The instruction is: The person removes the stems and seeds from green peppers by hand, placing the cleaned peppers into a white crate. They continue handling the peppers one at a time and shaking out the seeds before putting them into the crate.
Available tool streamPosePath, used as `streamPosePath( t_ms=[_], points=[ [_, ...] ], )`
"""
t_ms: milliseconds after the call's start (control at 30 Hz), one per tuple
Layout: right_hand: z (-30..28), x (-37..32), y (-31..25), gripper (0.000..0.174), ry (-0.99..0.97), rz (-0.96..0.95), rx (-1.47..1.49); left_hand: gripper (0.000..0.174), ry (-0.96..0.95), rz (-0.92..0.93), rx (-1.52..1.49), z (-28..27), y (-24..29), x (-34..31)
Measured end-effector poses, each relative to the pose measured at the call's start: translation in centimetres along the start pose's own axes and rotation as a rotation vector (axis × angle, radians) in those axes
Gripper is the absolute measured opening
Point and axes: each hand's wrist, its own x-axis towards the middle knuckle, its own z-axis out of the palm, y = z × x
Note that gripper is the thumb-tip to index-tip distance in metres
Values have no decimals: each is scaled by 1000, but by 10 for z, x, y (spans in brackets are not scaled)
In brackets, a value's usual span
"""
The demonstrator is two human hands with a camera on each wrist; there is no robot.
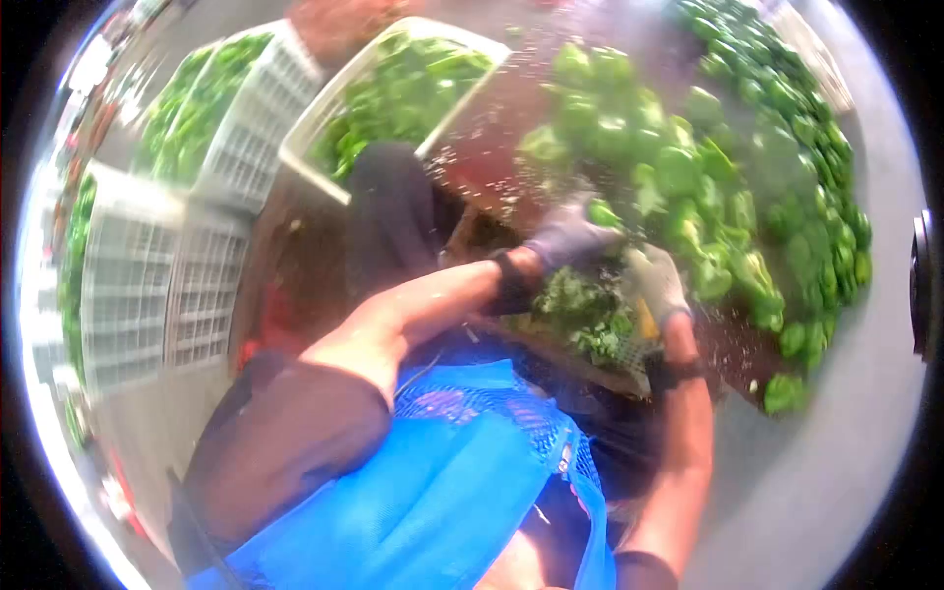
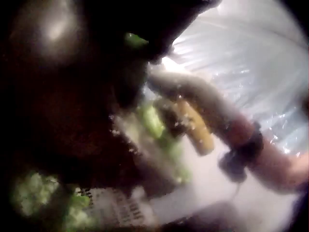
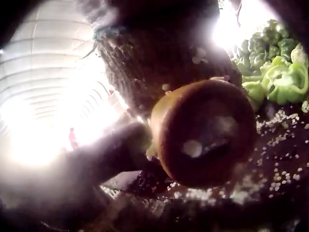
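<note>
Gloved hands curl, left hand (image 1: 573, 237) round a green pepper (image 1: 603, 213), right hand (image 1: 659, 281) round a smooth yellow handle (image 1: 647, 323).

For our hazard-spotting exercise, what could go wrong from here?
The right hand grips a yellow handle close to the left hand, which holds a green pepper. I can't see the tool's tip; if sharp, it might cut that hand.
The lowest loose pepper, near the surface's edge, could roll off.
</note>
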Motion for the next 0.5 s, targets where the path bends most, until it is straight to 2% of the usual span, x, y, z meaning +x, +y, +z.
streamPosePath(
  t_ms=[33, 67, 100, 167, 267, 367, 400, 433, 500],
  points=[
    [-2, 4, -3, 27, -13, 16, -51, 60, 73, -70, -29, -3, -8, 6],
    [-5, 9, 4, 28, -31, 10, 23, 52, 2, -123, -270, -10, 1, 7],
    [-6, 18, 16, 28, -49, -4, 98, 45, -36, -139, -485, -11, -20, 21],
    [-13, 31, 28, 25, -92, -71, 157, 72, -83, -86, -483, -12, 15, 12],
    [-36, 19, 8, 24, -55, -69, 182, 79, 95, 20, -97, 9, 6, 51],
    [-48, 12, 7, 25, 188, -114, 274, 89, 91, 172, 387, 10, 21, 71],
    [-53, 19, 24, 25, 245, -171, 180, 93, 47, 215, 555, 11, 23, 85],
    [-54, 7, 17, 25, 214, -55, 470, 95, 61, 430, 731, 10, 9, 99],
    [-53, -1, 32, 23, 275, -143, 574, 90, 116, 588, 1058, 11, 15, 104]
  ],
)
